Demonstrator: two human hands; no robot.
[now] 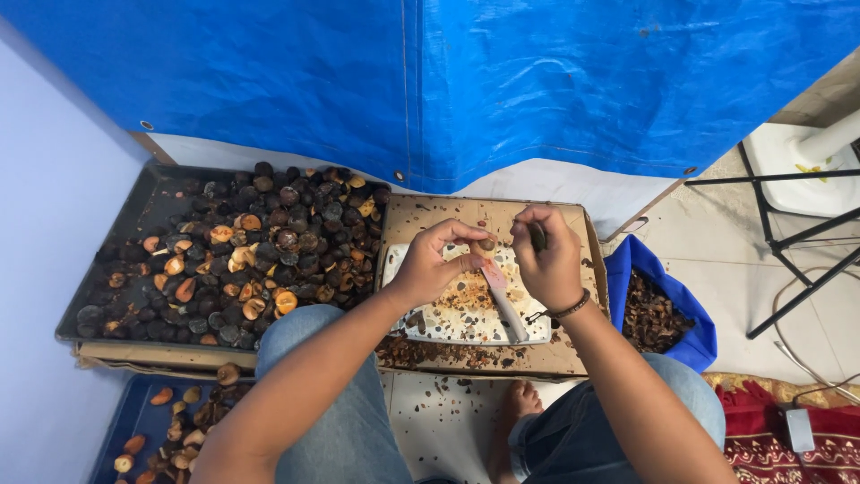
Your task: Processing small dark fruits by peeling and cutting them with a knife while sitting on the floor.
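A small brown nut (485,243) sits pinched in the fingertips of the left hand (430,266), just above a speckled cutting board (466,315). At about three o'clock from it, the right hand (546,260) is closed tight around a dark tool (537,235), close to the nut. The sharp tool could slip off the round nut and hurt a finger, I think. A tray (134,215) full of dark nuts lies at nine o'clock. A blue bag (694,314) of shell bits is at three o'clock.

The blue tarp (448,81) looks like shiny plastic, the board (573,358) is dull brown cardboard, the nuts (269,233) look rough
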